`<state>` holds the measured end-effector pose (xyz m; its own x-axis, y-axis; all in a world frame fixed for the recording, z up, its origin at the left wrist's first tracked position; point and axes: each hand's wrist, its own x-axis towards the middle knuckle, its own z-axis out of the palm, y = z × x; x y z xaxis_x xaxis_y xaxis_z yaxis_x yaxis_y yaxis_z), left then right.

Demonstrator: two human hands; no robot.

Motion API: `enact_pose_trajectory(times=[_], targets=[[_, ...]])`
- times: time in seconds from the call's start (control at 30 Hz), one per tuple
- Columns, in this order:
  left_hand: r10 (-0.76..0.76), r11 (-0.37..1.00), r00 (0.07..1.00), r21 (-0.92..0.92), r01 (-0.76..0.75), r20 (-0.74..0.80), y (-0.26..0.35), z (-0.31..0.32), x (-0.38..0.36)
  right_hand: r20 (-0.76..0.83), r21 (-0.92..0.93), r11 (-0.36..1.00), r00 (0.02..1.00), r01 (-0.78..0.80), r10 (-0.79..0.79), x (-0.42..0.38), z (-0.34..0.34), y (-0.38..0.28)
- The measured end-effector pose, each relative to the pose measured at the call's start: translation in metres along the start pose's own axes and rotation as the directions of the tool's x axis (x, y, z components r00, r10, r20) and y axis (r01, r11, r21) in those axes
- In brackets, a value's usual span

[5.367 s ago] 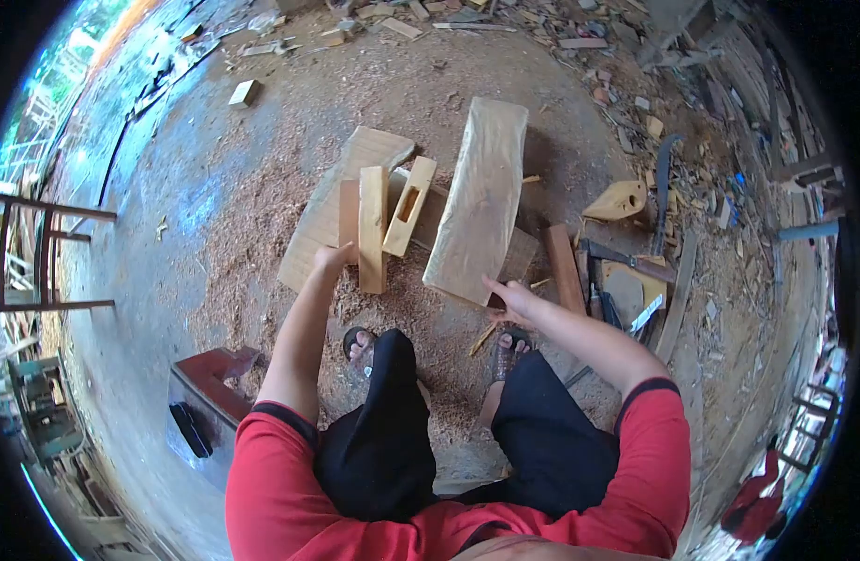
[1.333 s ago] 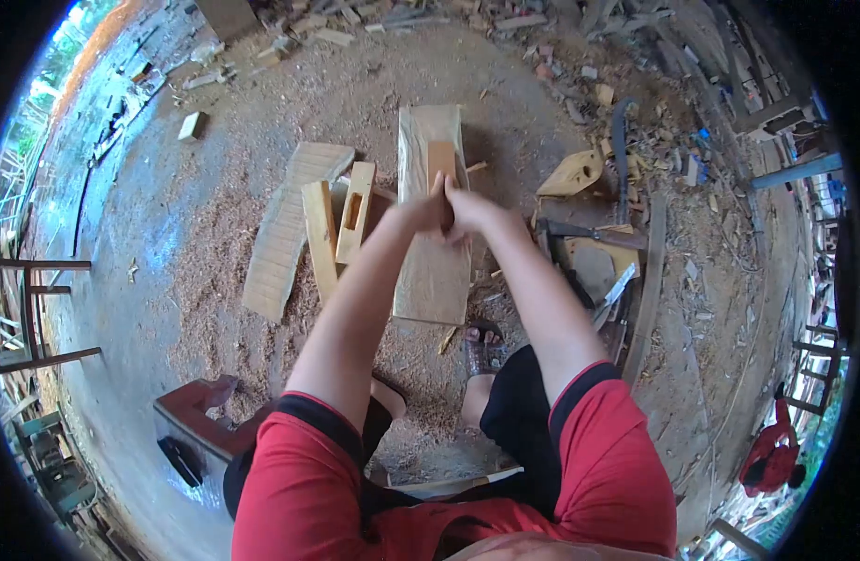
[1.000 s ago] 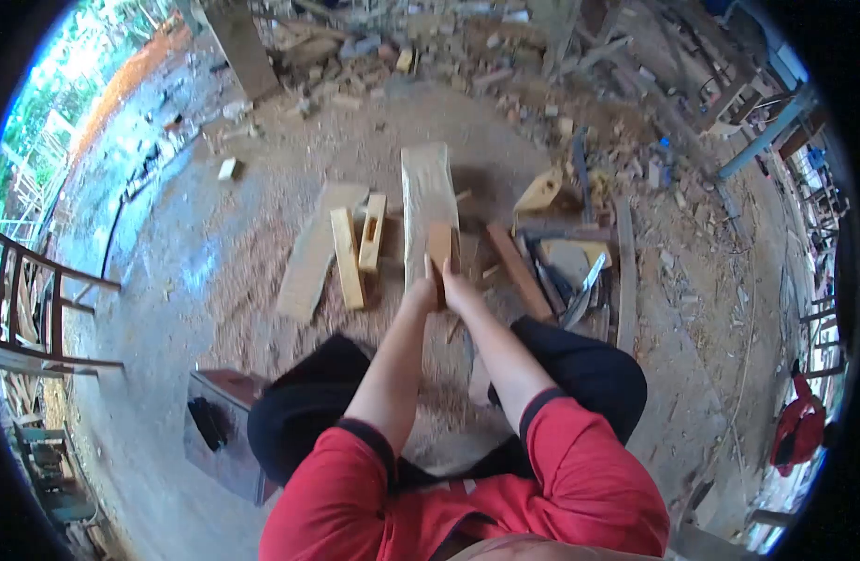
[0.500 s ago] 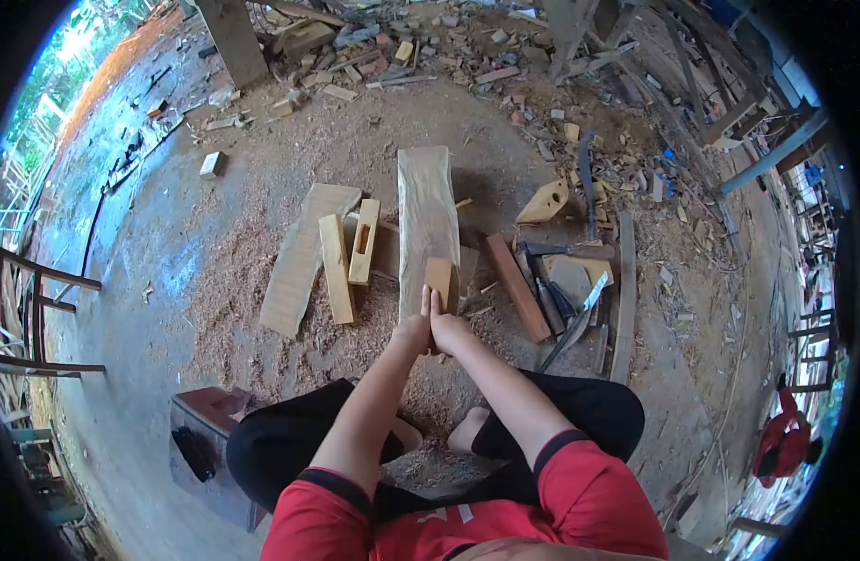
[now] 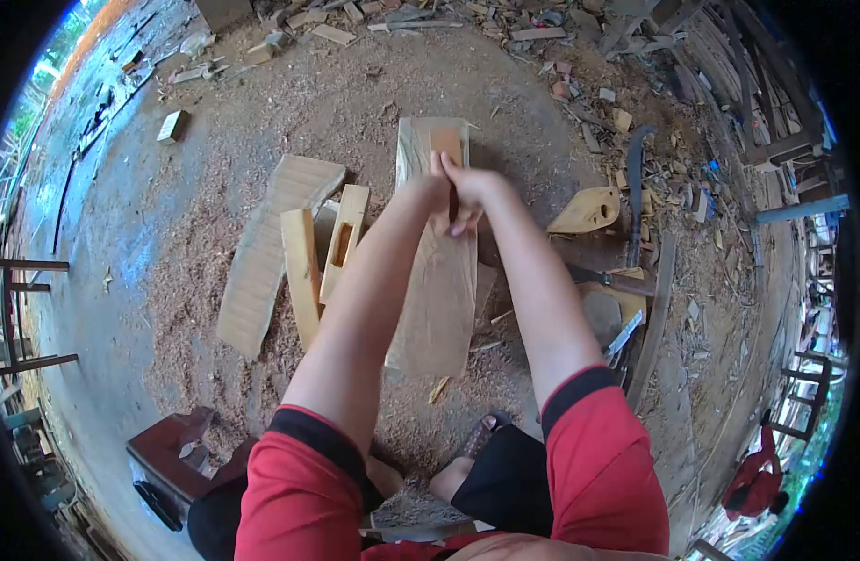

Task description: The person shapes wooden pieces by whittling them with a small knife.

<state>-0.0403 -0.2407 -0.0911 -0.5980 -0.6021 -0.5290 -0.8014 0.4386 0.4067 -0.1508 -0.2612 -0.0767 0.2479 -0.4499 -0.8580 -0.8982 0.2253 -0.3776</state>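
Observation:
A wide pale wooden board (image 5: 430,309) lies lengthwise on the ground in front of me. Near its far end rests a brown wooden hand plane (image 5: 446,143), a smooth rectangular block. My left hand (image 5: 430,194) and my right hand (image 5: 479,194) are both closed around its near part, thumbs side by side on top. The hands cover much of the plane, so its blade is hidden. Left of the board are a slotted yellowish wood block (image 5: 346,241), a plain wood block (image 5: 300,266) and a rough plank (image 5: 262,271).
To the right lie a shaped wood piece with holes (image 5: 589,211), a long curved blade (image 5: 637,192), a brown-handled tool (image 5: 626,283) and a round grey stone (image 5: 602,316). Wood shavings (image 5: 201,309) cover the ground. A dark reddish box (image 5: 168,449) stands by my left leg. Another person (image 5: 755,481) is far right.
Both hands have pushed the plane forward along the board, from its near part to the far end. My arms are now stretched out, and my view has shifted forward.

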Motion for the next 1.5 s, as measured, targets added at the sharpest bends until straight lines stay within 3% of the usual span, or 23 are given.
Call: enact_pose_trajectory(times=[0.07,0.1,0.13,0.2,0.23,0.33,0.4,0.43,0.47,0.53,0.63,0.7,0.77,0.83,1.0,1.1,1.17,1.27,1.33,1.37,1.43,1.5], targets=[[-0.006,1.000,1.000,-0.007,0.006,0.017,-0.017,-0.020,0.021,-0.071,-0.111,0.989,0.992,0.095,-0.103,0.014,-0.028,-0.004],[-0.006,1.000,1.000,-0.014,0.006,0.025,-0.023,-0.028,0.027,0.025,0.025,0.997,0.997,0.066,-0.067,0.040,-0.044,-0.001],[-0.010,1.000,0.999,-0.020,0.011,0.033,-0.029,-0.034,0.033,0.028,0.029,0.998,0.998,0.064,-0.064,0.029,-0.047,-0.011],[-0.015,1.000,0.998,-0.026,0.016,0.053,-0.039,-0.040,0.041,-0.084,-0.316,0.948,0.993,0.047,-0.078,0.009,-0.057,-0.031],[-0.022,0.999,0.998,-0.028,0.024,0.063,-0.043,-0.041,0.043,-0.103,-0.350,0.936,0.992,0.029,-0.069,0.015,-0.059,-0.031],[-0.030,0.998,0.996,-0.050,0.034,0.082,-0.048,-0.037,0.037,-0.072,-0.206,0.969,0.986,0.135,-0.152,0.014,-0.047,-0.026],[-0.016,0.997,0.997,-0.077,0.022,0.078,-0.042,-0.027,0.026,-0.080,-0.189,0.978,0.991,0.088,-0.104,-0.014,-0.033,-0.028],[-0.004,0.996,0.998,-0.089,0.010,0.070,-0.037,-0.019,0.016,-0.018,-0.125,0.982,0.990,0.138,-0.141,-0.002,-0.024,-0.017],[0.010,0.995,0.998,-0.102,-0.003,0.059,-0.031,-0.009,0.006,-0.066,-0.067,0.980,0.979,0.186,-0.191,-0.015,-0.008,-0.014],[0.036,0.991,0.999,-0.134,-0.032,0.031,-0.014,0.014,-0.022,-0.063,-0.105,0.967,0.969,0.230,-0.237,-0.014,0.022,0.002],[0.037,0.984,0.999,-0.177,-0.038,-0.006,0.019,0.055,-0.063,-0.056,-0.089,0.966,0.967,0.242,-0.247,-0.080,0.073,0.000],[-0.020,0.976,0.999,-0.219,0.013,-0.026,0.042,0.086,-0.095,-0.075,-0.137,0.964,0.968,0.228,-0.239,-0.103,0.111,0.008],[-0.131,0.958,0.991,-0.260,0.122,-0.019,0.066,0.113,-0.127,-0.078,-0.006,0.989,0.986,0.150,-0.150,-0.119,0.148,0.012],[-0.254,0.920,0.967,-0.304,0.248,0.021,0.090,0.138,-0.159,-0.119,-0.016,0.991,0.984,0.131,-0.132,-0.145,0.189,0.020],[-0.447,0.812,0.890,-0.378,0.445,0.086,0.130,0.165,-0.206,-0.328,-0.159,0.969,0.915,0.189,-0.233,-0.156,0.260,0.045],[-0.454,0.834,0.890,-0.372,0.408,-0.039,0.134,0.164,-0.208,-0.258,-0.219,0.970,0.952,0.107,-0.163,-0.174,0.245,0.033],[-0.439,0.845,0.898,-0.328,0.422,0.024,0.129,0.150,-0.199,-0.203,-0.257,0.965,0.973,0.053,-0.108,-0.168,0.232,0.030],[-0.406,0.879,0.909,-0.232,0.417,0.094,0.103,0.135,-0.167,-0.248,-0.356,0.931,0.952,0.081,-0.178,-0.135,0.202,0.029],[-0.373,0.918,0.926,-0.167,0.359,-0.060,0.076,0.131,-0.135,-0.217,-0.373,0.920,0.953,0.122,-0.214,-0.114,0.169,0.021],[-0.374,0.917,0.926,-0.168,0.361,-0.052,0.053,0.132,-0.110,-0.138,-0.260,0.960,0.981,0.101,-0.140,-0.107,0.149,0.011],[-0.276,0.922,0.960,-0.266,0.281,0.054,0.009,0.119,-0.068,-0.025,-0.232,0.962,0.988,0.143,-0.153,-0.096,0.108,-0.004],[-0.189,0.959,0.980,-0.205,0.197,0.062,-0.001,0.069,-0.065,-0.043,-0.213,0.965,0.985,0.153,-0.166,-0.082,0.076,-0.021]])
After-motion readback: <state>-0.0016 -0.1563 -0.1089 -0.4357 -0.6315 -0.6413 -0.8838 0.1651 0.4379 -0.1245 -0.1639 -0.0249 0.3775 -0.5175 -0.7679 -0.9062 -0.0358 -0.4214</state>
